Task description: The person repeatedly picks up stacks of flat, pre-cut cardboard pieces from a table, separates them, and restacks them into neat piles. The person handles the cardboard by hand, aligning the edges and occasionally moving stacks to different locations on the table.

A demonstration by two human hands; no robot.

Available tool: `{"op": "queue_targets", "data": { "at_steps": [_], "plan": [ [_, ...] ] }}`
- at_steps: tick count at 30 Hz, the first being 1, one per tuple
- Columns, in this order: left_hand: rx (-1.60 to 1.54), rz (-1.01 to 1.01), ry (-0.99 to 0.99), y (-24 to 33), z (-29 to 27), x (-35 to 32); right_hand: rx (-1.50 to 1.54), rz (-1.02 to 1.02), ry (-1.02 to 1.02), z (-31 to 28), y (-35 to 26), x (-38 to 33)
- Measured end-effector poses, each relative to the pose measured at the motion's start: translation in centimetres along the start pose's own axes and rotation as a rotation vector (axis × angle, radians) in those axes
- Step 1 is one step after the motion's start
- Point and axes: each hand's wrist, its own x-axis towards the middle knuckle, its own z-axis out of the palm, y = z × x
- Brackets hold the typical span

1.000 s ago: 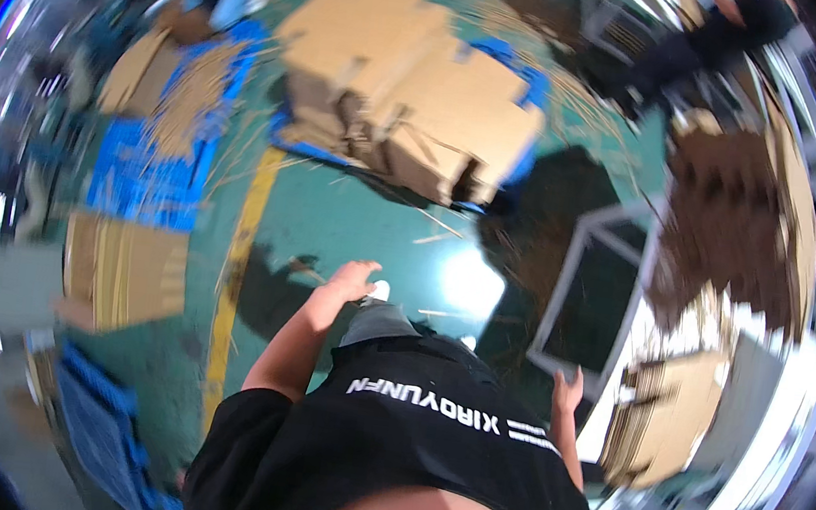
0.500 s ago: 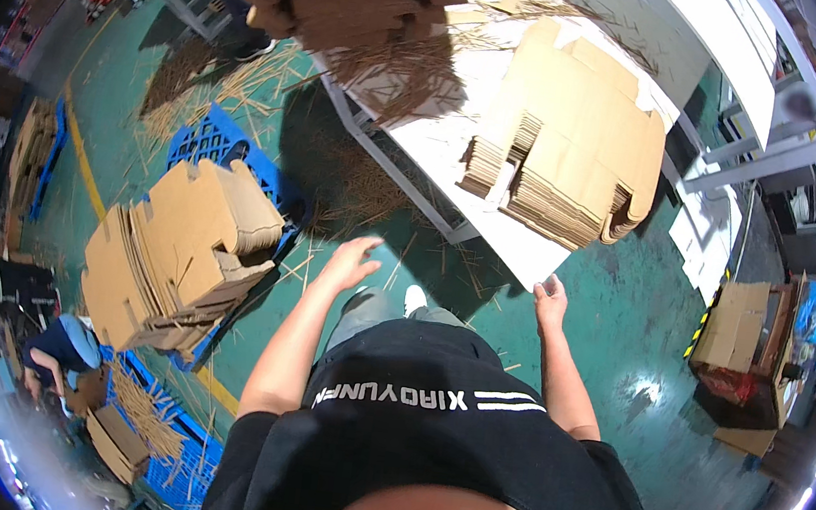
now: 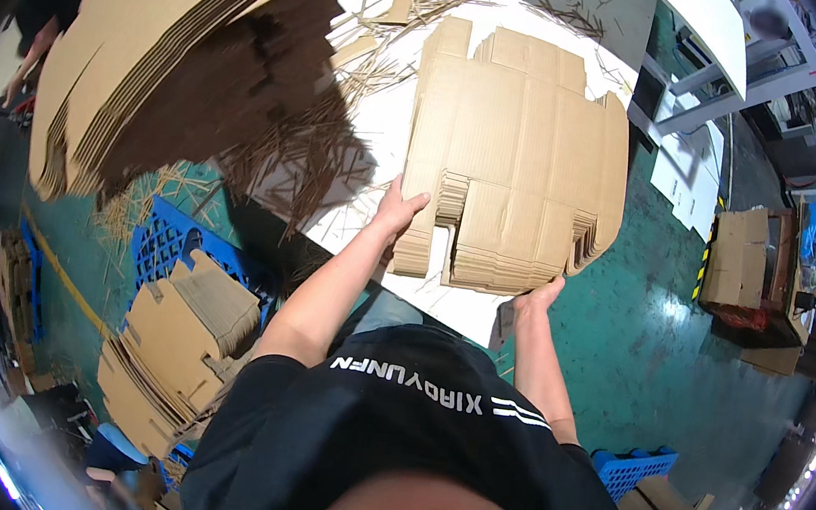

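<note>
A thick stack of flat, die-cut brown cardboard box blanks lies on the white table in front of me. My left hand is closed on the stack's left side, its thumb over the top edge and its other fingers mostly hidden beside the layers. At the near right corner, my right hand grips the stack's lower edge. Its fingertips disappear beneath the cardboard. Slots and notches are cut into the near and far edges of the blanks.
Left on the table, a taller cardboard pile rises beside loose cardboard strips. A blue pallet on the green floor bears more blanks. An open carton stands at right. Another person's hand shows at far left.
Both hands, apart from the stack before, have come forward onto its left side and near right corner. My view has shifted closer to the table, and the tall pile looms larger at left.
</note>
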Motion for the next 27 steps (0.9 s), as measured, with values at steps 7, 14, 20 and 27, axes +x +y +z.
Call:
{"op": "queue_targets", "data": {
  "at_steps": [7, 14, 20, 27],
  "plan": [
    [0.008, -0.147, 0.009, 7.4, 0.3, 8.4, -0.044, 0.102, 0.146, 5.9, 0.0, 3.3],
    [0.528, 0.111, 0.035, 13.0, -3.1, 22.1, -0.28, 0.148, 0.298, 9.9, -5.3, 6.3],
    [0.831, 0.141, 0.325, 14.6, -2.1, 22.7, -0.708, -0.459, 0.086, 11.6, -14.3, 18.0],
    [-0.012, -0.02, 0.82, 10.5, -8.5, 23.1, -0.95, -0.636, 0.006, 13.3, -12.3, 22.1]
  ]
}}
